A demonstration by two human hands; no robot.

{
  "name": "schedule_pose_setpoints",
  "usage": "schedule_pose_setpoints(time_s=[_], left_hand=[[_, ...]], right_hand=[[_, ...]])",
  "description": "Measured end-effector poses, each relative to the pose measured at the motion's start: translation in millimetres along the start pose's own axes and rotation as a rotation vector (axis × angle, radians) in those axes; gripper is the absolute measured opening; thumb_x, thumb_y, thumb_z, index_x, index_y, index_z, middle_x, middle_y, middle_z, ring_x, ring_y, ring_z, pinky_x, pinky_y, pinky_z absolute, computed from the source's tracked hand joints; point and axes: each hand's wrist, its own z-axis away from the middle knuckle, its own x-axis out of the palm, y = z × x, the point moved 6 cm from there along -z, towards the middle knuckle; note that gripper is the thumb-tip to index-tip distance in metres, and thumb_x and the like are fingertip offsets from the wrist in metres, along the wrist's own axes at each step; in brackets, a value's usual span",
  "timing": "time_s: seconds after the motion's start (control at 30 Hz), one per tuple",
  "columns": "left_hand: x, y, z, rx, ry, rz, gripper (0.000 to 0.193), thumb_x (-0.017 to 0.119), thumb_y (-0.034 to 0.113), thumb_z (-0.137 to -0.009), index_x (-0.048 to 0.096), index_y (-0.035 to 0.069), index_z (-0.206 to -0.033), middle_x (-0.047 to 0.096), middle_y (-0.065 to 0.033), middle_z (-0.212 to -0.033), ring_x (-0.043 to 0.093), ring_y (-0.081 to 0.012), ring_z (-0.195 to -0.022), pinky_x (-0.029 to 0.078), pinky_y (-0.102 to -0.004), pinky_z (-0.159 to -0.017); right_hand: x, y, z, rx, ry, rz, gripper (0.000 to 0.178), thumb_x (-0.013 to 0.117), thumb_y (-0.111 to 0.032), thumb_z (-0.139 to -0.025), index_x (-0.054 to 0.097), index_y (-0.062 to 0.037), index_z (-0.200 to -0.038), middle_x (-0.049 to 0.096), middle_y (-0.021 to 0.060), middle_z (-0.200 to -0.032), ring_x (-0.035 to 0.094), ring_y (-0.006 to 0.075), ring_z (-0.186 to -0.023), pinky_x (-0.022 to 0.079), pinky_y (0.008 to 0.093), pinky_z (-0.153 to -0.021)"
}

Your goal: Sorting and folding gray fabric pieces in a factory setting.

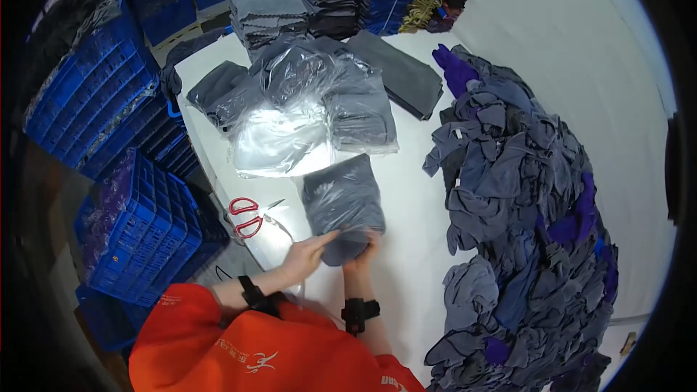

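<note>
A folded dark grey garment (343, 192) lies partly inside a clear plastic bag, its rounded lower end bare of the shiny film. My left hand (303, 258) is closed, its fingertips pinching the bag's near edge on the left side. Around the lower right of the same bundle curls my right hand (365, 252), its fingers partly hidden beneath the cloth. Red-handled scissors (247, 218) lie on the white table (406, 210) left of the bundle. Beyond it sit a stack of empty clear bags (279, 141) and several bagged grey garments (359, 116).
A long heap of loose grey and purple garments (508, 189) covers the right side. Folded dark cloth (399, 72) and tall garment stacks (268, 11) stand at the back. Blue plastic crates (149, 232) line the table's left edge.
</note>
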Motion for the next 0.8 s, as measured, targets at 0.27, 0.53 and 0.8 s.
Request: schedule_pose_setpoints(time_s=[0.27,0.53,0.8], left_hand=[[42,106,-47,0.266,-0.145,0.191,0.032,0.052,0.005,-0.085,0.053,-0.001,-0.117,0.028,-0.0313,-0.137,0.026,-0.0391,-0.131,0.028,-0.0422,-0.104],[-1,31,-304,0.217,0.099,-0.271,0.026,0.052,0.017,-0.084,0.06,0.01,-0.108,0.058,-0.0143,-0.092,0.057,-0.0346,-0.083,0.046,-0.0414,-0.072],[21,-85,-344,0.104,-0.125,-0.675,0.056,0.051,-0.007,-0.071,0.048,0.012,-0.124,0.047,-0.0167,-0.104,0.047,-0.0358,-0.103,0.043,-0.0414,-0.083]], right_hand=[[81,-32,-10,-0.64,0.354,0.828,0.037,0.045,-0.035,-0.093,0.056,-0.0001,-0.098,0.058,0.007,-0.092,0.054,0.0152,-0.075,0.047,0.0259,-0.072],[134,-115,-108,-0.475,-0.056,0.936,0.025,0.058,-0.012,-0.085,0.058,0.0021,-0.106,0.059,0.0096,-0.107,0.057,0.0168,-0.095,0.045,0.0279,-0.082],[59,-264,-42,-1.347,0.797,1.884,0.028,0.063,-0.006,-0.073,0.058,-0.0026,-0.101,0.054,0.0104,-0.087,0.055,0.0248,-0.077,0.044,0.0343,-0.067]])
